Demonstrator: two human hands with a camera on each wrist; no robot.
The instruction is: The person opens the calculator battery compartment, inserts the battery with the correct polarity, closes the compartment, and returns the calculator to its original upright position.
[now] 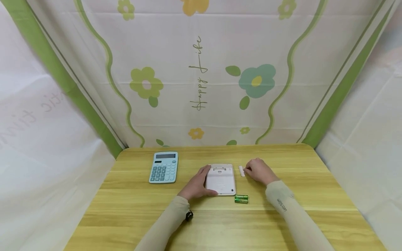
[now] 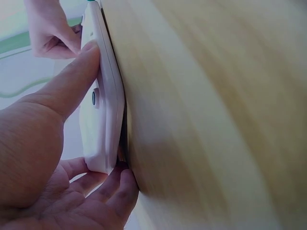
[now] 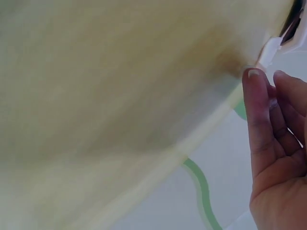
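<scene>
A white calculator point(image 1: 220, 183) lies back side up on the wooden table, with an uncovered slot near its far edge. My left hand point(image 1: 196, 184) grips its left side; in the left wrist view the thumb point(image 2: 79, 72) lies along the near edge and the fingers curl at the underside. To its right lies a small white battery cover point(image 1: 241, 171). My right hand point(image 1: 259, 170) has its fingertips right at that cover's right edge, and the right wrist view shows the thumb apart from the index finger point(image 3: 257, 103). Two green batteries point(image 1: 241, 199) lie side by side near the calculator's lower right corner.
A light blue calculator point(image 1: 163, 167) lies keys up on the left of the table point(image 1: 125, 209). Behind the table's far edge hangs a white flowered curtain point(image 1: 176, 115), with more cloth on both sides. A black band point(image 1: 189, 215) shows at my left wrist.
</scene>
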